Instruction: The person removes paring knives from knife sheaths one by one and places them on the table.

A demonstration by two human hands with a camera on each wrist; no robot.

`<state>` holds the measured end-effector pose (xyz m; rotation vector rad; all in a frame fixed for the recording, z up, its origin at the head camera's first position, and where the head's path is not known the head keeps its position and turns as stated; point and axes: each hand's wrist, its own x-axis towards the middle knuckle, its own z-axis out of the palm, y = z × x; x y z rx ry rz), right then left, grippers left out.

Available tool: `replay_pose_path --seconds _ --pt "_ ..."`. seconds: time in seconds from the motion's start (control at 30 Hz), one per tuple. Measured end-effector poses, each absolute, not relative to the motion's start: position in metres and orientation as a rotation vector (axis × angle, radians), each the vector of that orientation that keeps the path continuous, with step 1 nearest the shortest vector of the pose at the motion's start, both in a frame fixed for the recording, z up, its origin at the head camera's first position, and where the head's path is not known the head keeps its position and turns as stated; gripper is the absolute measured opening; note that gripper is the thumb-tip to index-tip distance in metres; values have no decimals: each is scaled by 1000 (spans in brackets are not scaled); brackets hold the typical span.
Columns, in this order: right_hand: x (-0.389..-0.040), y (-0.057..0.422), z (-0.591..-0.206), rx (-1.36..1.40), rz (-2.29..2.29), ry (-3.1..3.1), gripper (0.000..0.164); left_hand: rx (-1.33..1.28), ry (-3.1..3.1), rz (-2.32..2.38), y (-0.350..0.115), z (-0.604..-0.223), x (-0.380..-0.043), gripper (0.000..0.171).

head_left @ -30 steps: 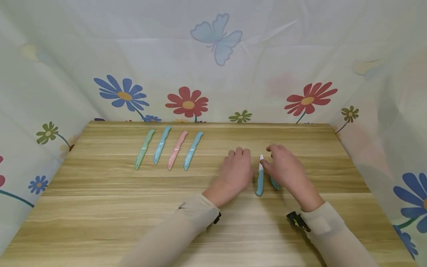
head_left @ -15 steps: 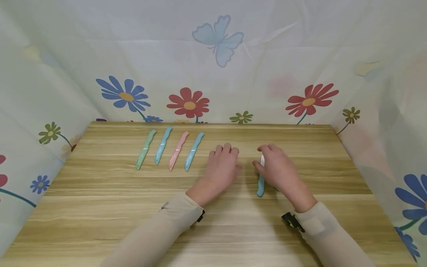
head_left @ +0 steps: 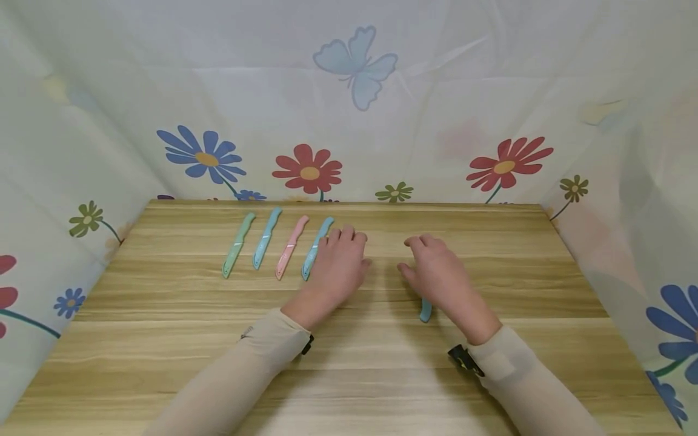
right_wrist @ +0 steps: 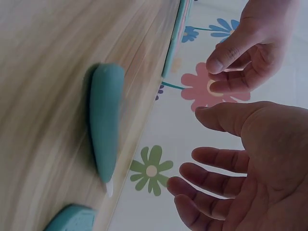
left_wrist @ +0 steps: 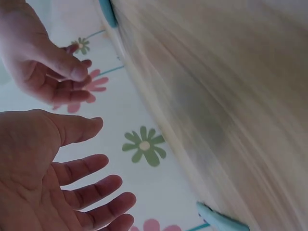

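My left hand hovers with relaxed fingers over part of a sheathed blue knife and holds nothing. Apart from it, my right hand is held above an unsheathed knife, whose teal handle sticks out below the palm in the head view. The right wrist view shows this knife's handle lying on the table, a bit of white blade at its end, and a teal sheath near it. No object is between the right fingers. Both palms, bare, face each other in the wrist views.
Left on the wooden table lie a green knife, another blue knife and a pink knife, roughly parallel, each in its sheath. A flowered white curtain stands behind and at the sides.
My left hand has moved left, from beside the unsheathed knife to over the nearest sheathed blue one. The right hand has shifted slightly left, covering the unsheathed knife's blade.
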<state>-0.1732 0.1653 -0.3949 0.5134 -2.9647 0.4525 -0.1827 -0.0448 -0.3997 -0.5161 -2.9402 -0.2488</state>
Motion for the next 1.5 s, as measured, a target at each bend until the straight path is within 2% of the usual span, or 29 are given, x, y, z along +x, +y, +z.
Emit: replay_pose_path --seconds 0.5,0.97,1.5 --pt "-174 140 -399 594 352 -2960 50 -391 -2937 -200 -82 -400 -209 44" --pt "-174 121 -405 659 300 -2950 46 -296 -3046 -173 -96 -407 -246 45" --pt "-174 106 -409 694 188 -2961 45 -231 -3081 -166 -93 -426 -280 33"
